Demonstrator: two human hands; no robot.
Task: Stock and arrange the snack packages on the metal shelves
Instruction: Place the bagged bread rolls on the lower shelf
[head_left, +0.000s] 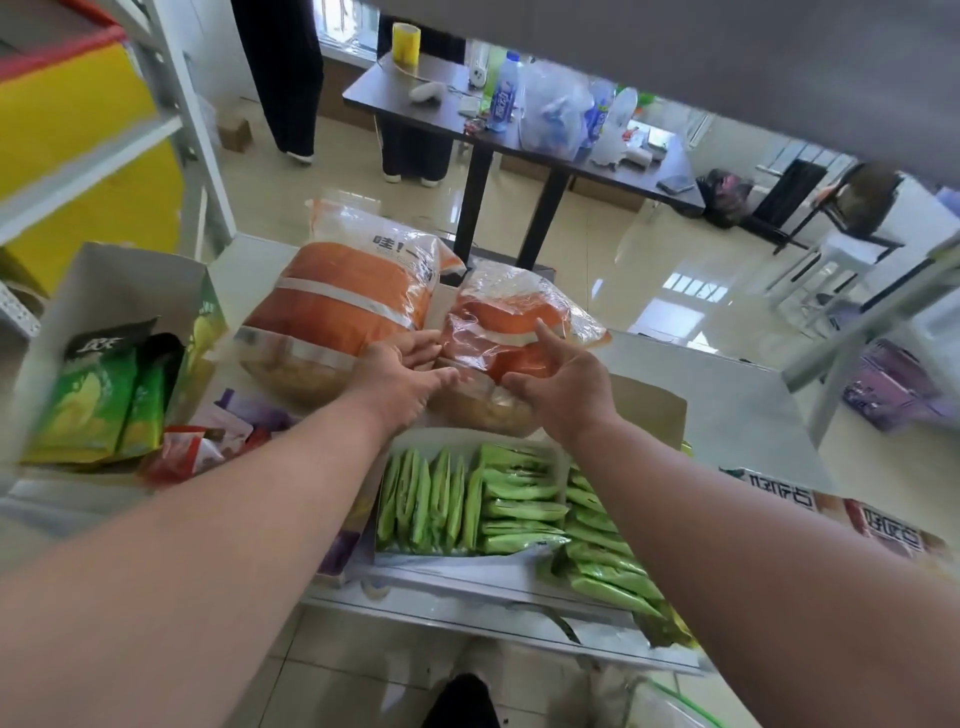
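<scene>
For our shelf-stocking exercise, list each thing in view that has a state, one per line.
Left hand: open, fingers between the two orange bags.
Right hand: open, over right orange bag.
Left orange bag: sealed, lying flat.
Green-packet box: open, full.
Left carton: open.

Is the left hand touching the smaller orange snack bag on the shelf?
Touching. In the head view, the left hand has its straight fingers laid against the left edge of the smaller orange bag, with no gap visible.

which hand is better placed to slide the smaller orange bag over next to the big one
Right, probably. The right hand is spread open against the smaller orange bag, on its outer side. The left hand sits in the gap between it and the big orange bag.
</scene>
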